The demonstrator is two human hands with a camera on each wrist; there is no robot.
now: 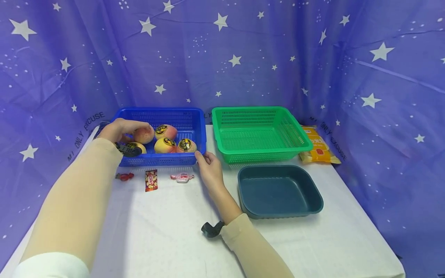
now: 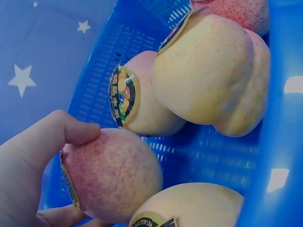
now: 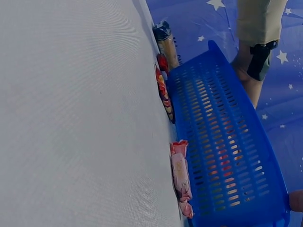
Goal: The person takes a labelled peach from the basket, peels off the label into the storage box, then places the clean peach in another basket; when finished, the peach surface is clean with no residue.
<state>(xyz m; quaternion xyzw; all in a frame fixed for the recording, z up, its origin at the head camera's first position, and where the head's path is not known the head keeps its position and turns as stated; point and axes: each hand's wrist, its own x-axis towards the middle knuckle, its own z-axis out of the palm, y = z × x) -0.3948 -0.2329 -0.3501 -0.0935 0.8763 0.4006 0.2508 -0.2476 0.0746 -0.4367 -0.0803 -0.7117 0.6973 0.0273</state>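
Note:
My left hand [image 1: 119, 128] grips a peach [image 2: 113, 172] at the left end of the blue basket [image 1: 158, 159], thumb on top and fingertips beneath. Several other peaches [image 1: 165, 132] with black-and-gold stickers lie in the basket around it. At the basket's front right corner my right hand [image 1: 211, 172] pinches the rim, its thumb [image 3: 296, 201] over the edge. Along the basket's front side lie a red-wrapped candy [image 1: 124, 177], a red snack packet [image 1: 151, 180] and a pink-wrapped candy [image 1: 182, 177].
Right of the blue basket stands a green basket [image 1: 262, 154] with nothing in it. A dark teal tub [image 1: 279, 193] sits in front of it, close to my right forearm. An orange food bag [image 1: 317, 146] lies at the far right. A starred purple curtain [image 1: 222, 58] encloses the table.

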